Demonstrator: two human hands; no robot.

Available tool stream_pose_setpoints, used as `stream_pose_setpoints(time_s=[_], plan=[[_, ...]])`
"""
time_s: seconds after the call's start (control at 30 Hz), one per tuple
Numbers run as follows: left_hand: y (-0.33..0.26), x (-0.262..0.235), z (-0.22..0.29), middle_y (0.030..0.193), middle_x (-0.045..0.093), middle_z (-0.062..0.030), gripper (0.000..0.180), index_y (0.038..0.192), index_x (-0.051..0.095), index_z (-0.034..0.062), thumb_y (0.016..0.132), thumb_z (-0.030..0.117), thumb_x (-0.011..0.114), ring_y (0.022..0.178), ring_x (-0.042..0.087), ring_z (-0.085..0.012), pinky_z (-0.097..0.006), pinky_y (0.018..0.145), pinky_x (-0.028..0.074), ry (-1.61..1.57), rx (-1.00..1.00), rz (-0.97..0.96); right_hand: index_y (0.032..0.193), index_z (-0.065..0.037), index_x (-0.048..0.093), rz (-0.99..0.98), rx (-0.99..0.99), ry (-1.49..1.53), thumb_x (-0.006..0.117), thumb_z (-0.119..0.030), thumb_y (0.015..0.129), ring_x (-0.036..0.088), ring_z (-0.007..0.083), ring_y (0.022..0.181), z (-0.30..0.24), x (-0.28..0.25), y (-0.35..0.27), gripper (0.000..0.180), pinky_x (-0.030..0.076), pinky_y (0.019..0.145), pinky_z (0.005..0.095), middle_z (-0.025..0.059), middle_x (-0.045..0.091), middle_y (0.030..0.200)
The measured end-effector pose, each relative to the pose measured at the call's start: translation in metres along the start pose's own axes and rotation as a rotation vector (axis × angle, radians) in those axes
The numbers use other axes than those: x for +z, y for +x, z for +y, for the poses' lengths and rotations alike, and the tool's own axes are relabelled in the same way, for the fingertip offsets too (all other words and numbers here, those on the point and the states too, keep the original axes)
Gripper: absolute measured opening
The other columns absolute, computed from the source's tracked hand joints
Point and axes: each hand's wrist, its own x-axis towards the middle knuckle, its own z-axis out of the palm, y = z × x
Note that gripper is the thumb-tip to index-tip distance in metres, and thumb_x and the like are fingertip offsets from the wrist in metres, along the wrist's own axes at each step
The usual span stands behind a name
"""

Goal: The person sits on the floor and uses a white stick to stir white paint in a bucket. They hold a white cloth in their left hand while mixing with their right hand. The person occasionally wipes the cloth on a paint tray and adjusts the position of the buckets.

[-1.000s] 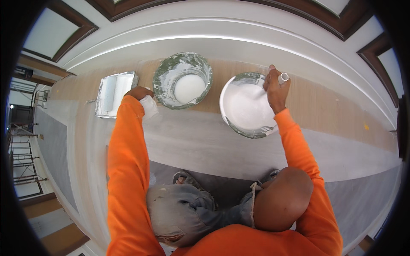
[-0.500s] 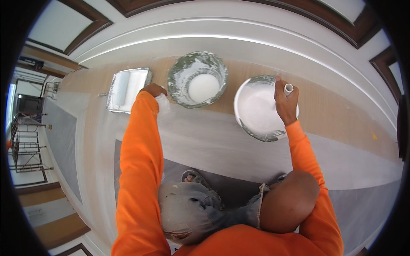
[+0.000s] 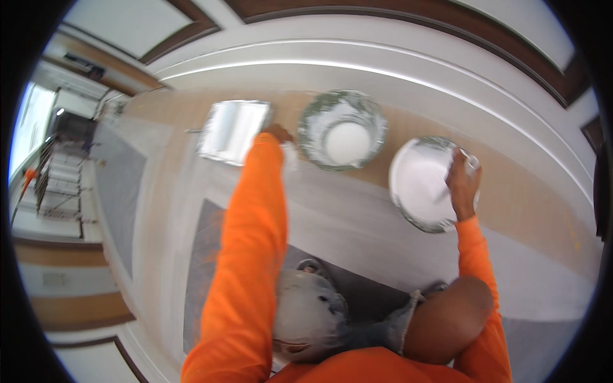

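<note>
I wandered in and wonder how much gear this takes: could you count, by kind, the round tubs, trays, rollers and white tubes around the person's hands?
Round tubs: 2, a middle tub and a right-hand tub
Trays: 1, a rectangular tray
Rollers: 1, a blurred roller in the tray
White tubes: 1, a white tube in the right hand
Total: 5

Count of things by kind:
- Hands: 2, left hand (image 3: 278, 133) and right hand (image 3: 462, 179).
- Buckets: 2. First bucket (image 3: 311, 127) right of the left hand; second bucket (image 3: 396, 172) below and left of the right hand.
- Paint tray (image 3: 254, 118): 1, left of the left hand.
- Roller (image 3: 227, 126): 1, in the tray.
- White tube (image 3: 473, 165): 1, in the right hand.
- White item (image 3: 290, 157): 1, just below the left hand, blurred.
</note>
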Motion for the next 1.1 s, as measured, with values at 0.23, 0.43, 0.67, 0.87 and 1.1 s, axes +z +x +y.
stream_pose_setpoints(time_s=[0.23,0.43,0.67,0.87,1.1], plan=[[0.044,0.038,-0.063,0.125,0.065,-0.0059,0.036,0.121,0.068,0.0330,0.086,0.026,0.062,0.118,0.061,-0.0310,-0.046,0.098,0.050,0.195,0.011,0.082,0.062,-0.014,0.041,0.145,-0.234,0.308,0.053,-0.025,0.101,0.031,0.0067,0.043,0.035,0.017,0.030,0.042,0.021,0.042,0.0278,-0.0047,0.035,0.050],[0.038,0.027,0.011,0.122,0.067,-0.0060,0.036,0.121,0.068,0.0329,0.085,0.028,0.062,0.116,0.062,-0.0305,-0.046,0.095,0.052,0.118,0.031,0.049,0.065,-0.014,0.041,0.152,0.044,0.146,0.056,-0.025,0.100,0.029,0.0044,0.043,0.007,-0.024,0.015,0.039,0.021,0.040,0.0248,-0.0063,0.035,0.052],[0.020,0.011,0.017,0.123,0.066,-0.0065,0.036,0.120,0.068,0.0323,0.084,0.028,0.063,0.116,0.062,-0.0309,-0.046,0.095,0.052,0.139,0.067,0.057,0.069,-0.013,0.045,0.292,-0.231,0.282,0.049,-0.024,0.102,0.031,0.0065,0.047,0.082,-0.022,0.050,0.036,0.026,0.045,0.0260,-0.0044,0.035,0.054],[0.017,0.016,0.011,0.123,0.066,-0.0070,0.037,0.120,0.069,0.0318,0.084,0.028,0.063,0.115,0.062,-0.0313,-0.045,0.095,0.052,0.108,0.037,0.057,0.124,-0.007,0.065,0.085,0.126,0.096,0.050,-0.030,0.102,0.040,0.0052,0.062,0.114,-0.065,0.056,0.035,0.030,0.052,0.0215,-0.0079,0.042,0.072],[0.014,0.008,0.022,0.124,0.066,-0.0075,0.037,0.120,0.069,0.0311,0.083,0.028,0.063,0.115,0.062,-0.0317,-0.045,0.095,0.052,0.097,0.048,0.055,0.120,-0.003,0.066,0.005,-0.180,0.264,0.051,-0.025,0.102,0.038,0.0036,0.062,0.179,-0.116,0.087,0.032,0.027,0.052,0.0223,-0.0083,0.039,0.070]])
